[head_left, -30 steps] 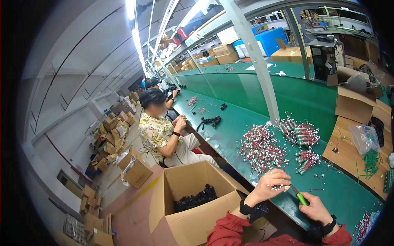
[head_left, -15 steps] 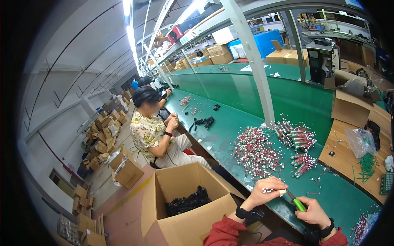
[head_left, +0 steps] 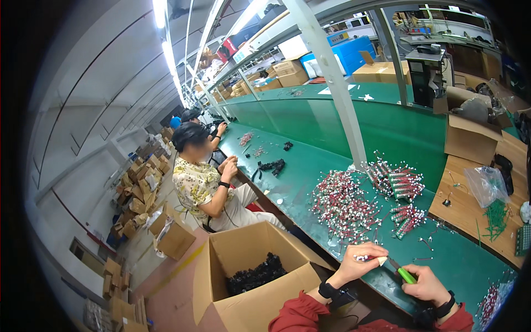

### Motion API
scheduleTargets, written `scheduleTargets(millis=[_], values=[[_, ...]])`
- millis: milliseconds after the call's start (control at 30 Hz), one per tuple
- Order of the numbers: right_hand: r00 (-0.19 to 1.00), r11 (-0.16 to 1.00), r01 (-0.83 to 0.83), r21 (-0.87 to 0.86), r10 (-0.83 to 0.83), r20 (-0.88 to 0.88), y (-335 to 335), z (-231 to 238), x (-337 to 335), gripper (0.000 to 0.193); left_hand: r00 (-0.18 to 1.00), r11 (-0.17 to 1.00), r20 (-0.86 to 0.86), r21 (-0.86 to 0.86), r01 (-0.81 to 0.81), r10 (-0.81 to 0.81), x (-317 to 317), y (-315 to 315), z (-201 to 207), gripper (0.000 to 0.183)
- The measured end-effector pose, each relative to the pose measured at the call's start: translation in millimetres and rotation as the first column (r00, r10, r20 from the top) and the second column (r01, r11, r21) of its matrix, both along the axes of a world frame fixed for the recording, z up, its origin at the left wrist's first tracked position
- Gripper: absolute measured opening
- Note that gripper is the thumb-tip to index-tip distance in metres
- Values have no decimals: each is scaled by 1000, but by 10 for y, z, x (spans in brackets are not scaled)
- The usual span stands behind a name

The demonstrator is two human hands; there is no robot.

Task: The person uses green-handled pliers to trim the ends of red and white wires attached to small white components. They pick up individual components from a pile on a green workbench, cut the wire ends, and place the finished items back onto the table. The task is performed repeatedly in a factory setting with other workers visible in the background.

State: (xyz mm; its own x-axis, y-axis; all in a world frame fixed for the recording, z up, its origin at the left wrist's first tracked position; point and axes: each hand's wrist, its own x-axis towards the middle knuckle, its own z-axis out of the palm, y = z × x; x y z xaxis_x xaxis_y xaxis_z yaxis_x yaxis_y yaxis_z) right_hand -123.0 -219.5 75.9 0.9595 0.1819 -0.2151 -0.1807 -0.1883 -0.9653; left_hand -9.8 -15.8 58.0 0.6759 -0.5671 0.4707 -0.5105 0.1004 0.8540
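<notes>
My left hand (head_left: 358,260) is closed on a small bunch of wired parts with white ends (head_left: 362,258), above the near edge of the green bench. A pale tip sticks out past its fingers. My right hand (head_left: 427,284) grips a green-handled tool (head_left: 408,275); its dark metal end points at the left fingertips, and whether it touches them I cannot tell. Just beyond my hands lies a loose heap of red wires with white connectors (head_left: 343,205). To its right sit green circuit boards with wires attached (head_left: 405,184) and a smaller group of the same boards (head_left: 407,219).
An open cardboard box (head_left: 235,249) of black parts stands left of my arms. A co-worker (head_left: 202,180) sits farther along the bench (head_left: 310,149). A white post (head_left: 337,88) rises behind the heap. A wooden board (head_left: 470,207) with a plastic bag (head_left: 487,188) is at the right.
The view has shifted slightly. My hands keep nearly the same pose, the right one a little farther right, with the tool's end still beside the left fingertips.
</notes>
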Motion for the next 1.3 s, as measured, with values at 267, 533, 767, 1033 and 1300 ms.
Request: scheduleTargets(millis=[267, 533, 767, 1033, 1300], values=[[999, 997, -45, -68, 46, 23, 44, -18, 3, 31, 973, 999, -230, 25, 45, -38, 41, 65, -40, 13], [974, 889, -9, 457, 111, -198, -1, -189, 183, 34, 778, 993, -625, -40, -114, 65, 157, -129, -98, 7], [921, 647, 32, 762, 278, -275, -54, -352, 176, 33, 633, 971, -760, -232, -49, -149, 146, -30, -304, 15], [980, 805, 94, 586, 30, -198, 38, -431, 243, 34, 664, 977, -748, -139, -163, 4, 274, 27, -292, 21], [989, 991, 79, 108, -64, -136, 76, -221, 215, 48, 775, 978, -632, -155, -137, 8, 213, 54, -315, 19]])
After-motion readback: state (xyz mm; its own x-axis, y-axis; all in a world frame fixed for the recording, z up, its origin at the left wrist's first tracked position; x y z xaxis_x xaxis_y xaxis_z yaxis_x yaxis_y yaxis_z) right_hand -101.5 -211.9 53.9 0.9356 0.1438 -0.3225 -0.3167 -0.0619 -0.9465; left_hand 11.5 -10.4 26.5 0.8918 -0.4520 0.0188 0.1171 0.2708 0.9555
